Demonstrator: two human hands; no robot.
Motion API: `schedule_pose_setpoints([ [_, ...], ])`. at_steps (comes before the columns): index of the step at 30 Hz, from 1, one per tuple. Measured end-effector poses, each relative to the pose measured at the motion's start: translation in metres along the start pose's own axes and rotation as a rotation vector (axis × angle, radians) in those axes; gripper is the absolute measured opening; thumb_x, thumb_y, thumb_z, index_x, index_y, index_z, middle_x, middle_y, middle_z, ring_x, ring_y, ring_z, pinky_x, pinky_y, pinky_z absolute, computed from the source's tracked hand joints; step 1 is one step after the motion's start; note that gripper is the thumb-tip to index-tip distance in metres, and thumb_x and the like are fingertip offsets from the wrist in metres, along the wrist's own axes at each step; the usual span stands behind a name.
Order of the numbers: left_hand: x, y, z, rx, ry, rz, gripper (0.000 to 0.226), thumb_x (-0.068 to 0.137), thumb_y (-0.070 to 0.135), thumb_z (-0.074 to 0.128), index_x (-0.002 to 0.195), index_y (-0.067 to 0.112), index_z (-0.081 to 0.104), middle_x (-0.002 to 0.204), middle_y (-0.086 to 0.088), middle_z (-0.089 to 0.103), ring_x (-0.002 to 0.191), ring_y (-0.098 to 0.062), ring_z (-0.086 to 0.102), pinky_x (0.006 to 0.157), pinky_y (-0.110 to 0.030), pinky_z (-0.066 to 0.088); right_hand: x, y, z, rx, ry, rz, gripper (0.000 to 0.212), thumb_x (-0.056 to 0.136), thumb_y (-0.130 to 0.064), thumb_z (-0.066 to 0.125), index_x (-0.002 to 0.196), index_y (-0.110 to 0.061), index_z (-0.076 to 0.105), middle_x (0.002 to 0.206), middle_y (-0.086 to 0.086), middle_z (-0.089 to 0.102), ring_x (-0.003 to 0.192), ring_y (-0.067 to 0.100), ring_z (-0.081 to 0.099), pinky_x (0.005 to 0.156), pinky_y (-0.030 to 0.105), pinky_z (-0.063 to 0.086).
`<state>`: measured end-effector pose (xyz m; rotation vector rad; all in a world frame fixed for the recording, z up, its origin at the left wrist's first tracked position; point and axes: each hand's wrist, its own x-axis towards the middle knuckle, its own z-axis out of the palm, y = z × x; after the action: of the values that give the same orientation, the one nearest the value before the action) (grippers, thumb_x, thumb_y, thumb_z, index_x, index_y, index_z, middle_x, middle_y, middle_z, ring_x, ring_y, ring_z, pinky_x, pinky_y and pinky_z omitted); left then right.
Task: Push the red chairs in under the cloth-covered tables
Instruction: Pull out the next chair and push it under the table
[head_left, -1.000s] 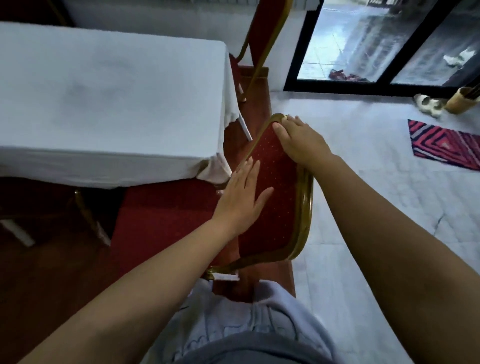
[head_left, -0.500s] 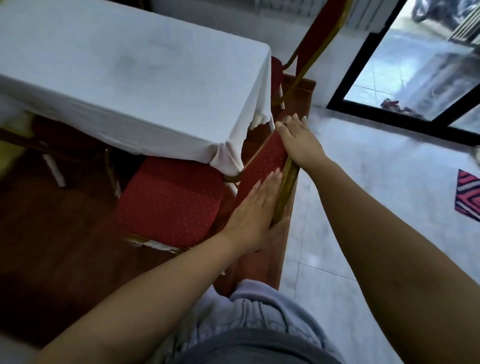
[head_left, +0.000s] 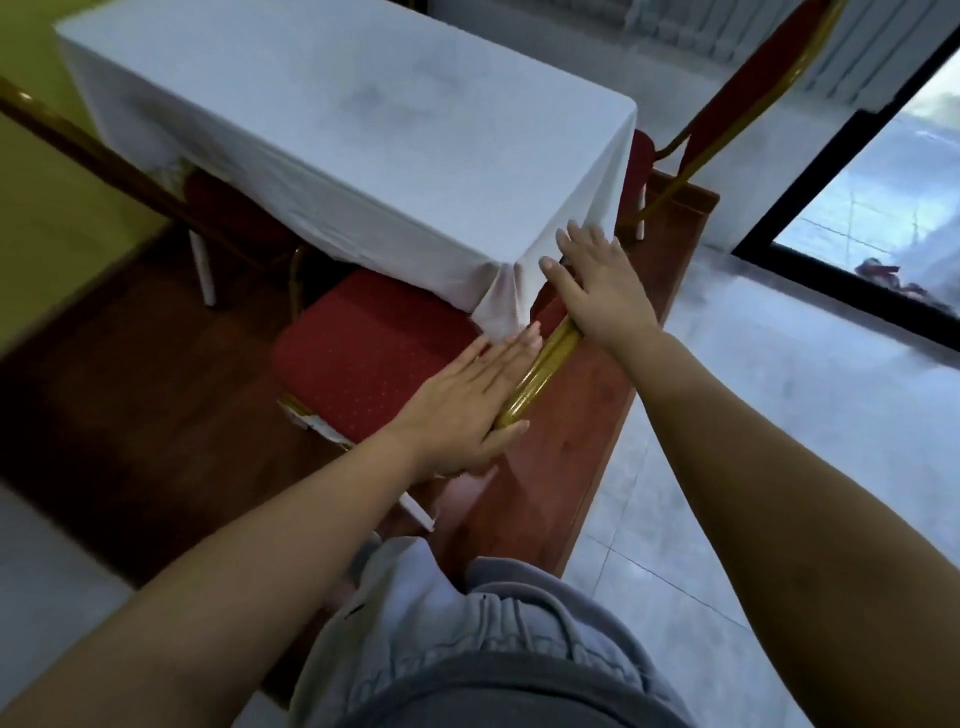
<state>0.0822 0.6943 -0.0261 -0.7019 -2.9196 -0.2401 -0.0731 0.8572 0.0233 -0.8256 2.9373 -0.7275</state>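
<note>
chair backrest (head_left: 553, 312) mostly hidden behind hands, far chair (head_left: 737, 93) top cropped, tablecloth (head_left: 363, 130) hiding table legs

Pale grey tiled floor (head_left: 769, 415) on the right, with a dark red-brown wooden platform (head_left: 587, 395) raised above it. Yellow-green wall (head_left: 47, 171) at left. White radiator (head_left: 691, 36) along the far wall. Black-framed glass door (head_left: 883, 182) at the right edge, daylight coming through.

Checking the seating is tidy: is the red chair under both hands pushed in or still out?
Partly in. The red chair seat's far edge sits under the tablecloth; most shows.
</note>
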Motion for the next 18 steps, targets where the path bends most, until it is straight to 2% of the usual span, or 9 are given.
schedule_pose_setpoints([
  [6, -0.064, -0.029, -0.016, 0.027, 0.012, -0.096, 0.07, 0.1, 0.045, 0.031, 0.154, 0.01, 0.003, 0.163, -0.003, 0.002, 0.15, -0.013, 0.0, 0.122, -0.033, 0.002, -0.012, -0.04, 0.026, -0.042, -0.046, -0.224, 0.066, 0.098, -0.056, 0.028, 0.149, -0.014, 0.033, 0.158, 0.004, 0.025, 0.149, 0.017, 0.009, 0.118, 0.031, 0.001],
  [9, -0.104, -0.044, -0.024, 0.07, 0.009, -0.206, 0.068, 0.101, 0.045, 0.027, 0.154, 0.01, 0.004, 0.163, -0.003, 0.004, 0.15, -0.014, 0.003, 0.122, -0.035, 0.006, -0.017, -0.064, 0.038, -0.068, -0.1, -0.352, 0.074, 0.094, -0.062, 0.025, 0.15, -0.013, 0.031, 0.158, 0.006, 0.026, 0.148, 0.018, 0.012, 0.121, 0.035, 0.007],
  [12, -0.142, -0.055, -0.032, 0.124, 0.009, -0.334, 0.067, 0.101, 0.045, 0.028, 0.154, 0.01, 0.007, 0.162, -0.004, 0.008, 0.15, -0.016, 0.006, 0.121, -0.039, 0.011, -0.021, -0.087, 0.049, -0.055, -0.133, -0.456, 0.074, 0.094, -0.063, 0.029, 0.151, -0.016, 0.029, 0.158, 0.005, 0.026, 0.148, 0.018, 0.015, 0.12, 0.035, 0.011],
  [15, -0.178, -0.061, -0.039, 0.186, 0.0, -0.516, 0.067, 0.101, 0.047, 0.025, 0.155, 0.013, 0.004, 0.162, -0.004, 0.007, 0.15, -0.014, 0.004, 0.122, -0.036, 0.007, -0.022, -0.104, 0.061, -0.043, -0.182, -0.546, 0.08, 0.091, -0.07, 0.027, 0.153, -0.02, 0.023, 0.16, 0.0, 0.022, 0.148, 0.012, 0.011, 0.119, 0.028, 0.004],
  [18, -0.205, -0.065, -0.043, 0.223, 0.001, -0.689, 0.067, 0.1, 0.05, 0.02, 0.154, 0.014, 0.002, 0.162, -0.004, 0.006, 0.149, -0.015, 0.003, 0.122, -0.034, 0.005, -0.019, -0.109, 0.07, -0.028, -0.2, -0.556, 0.086, 0.086, -0.076, 0.028, 0.153, -0.023, 0.021, 0.16, -0.004, 0.02, 0.148, 0.009, 0.011, 0.119, 0.028, 0.006],
])
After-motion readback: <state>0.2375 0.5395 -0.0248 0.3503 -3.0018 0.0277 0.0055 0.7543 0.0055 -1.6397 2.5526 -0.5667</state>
